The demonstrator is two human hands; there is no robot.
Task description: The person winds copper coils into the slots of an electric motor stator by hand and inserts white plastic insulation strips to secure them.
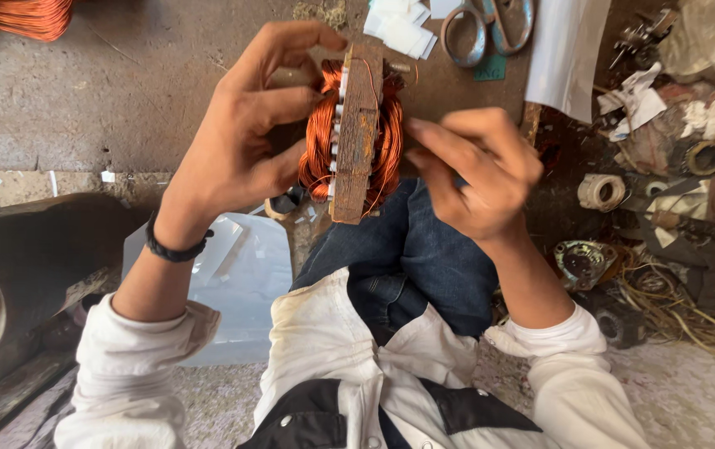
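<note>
A rusty motor stator [357,133], wound with copper wire, is held edge-on over the lap, above a denim-clad knee [411,249].

The stator is gripped from the side by the left hand [241,141], whose fingers are curled closed around the copper coils [317,145] and the top edge. The right hand's [478,170] fingertips are pinched together against the opposite face, on or just beside the windings; what is pinched cannot be told. The thin wire could be nicked or kinked by a hard pull, and the stator could tip from the one-sided grip. Scissors [490,29] lie beyond, well apart.
</note>
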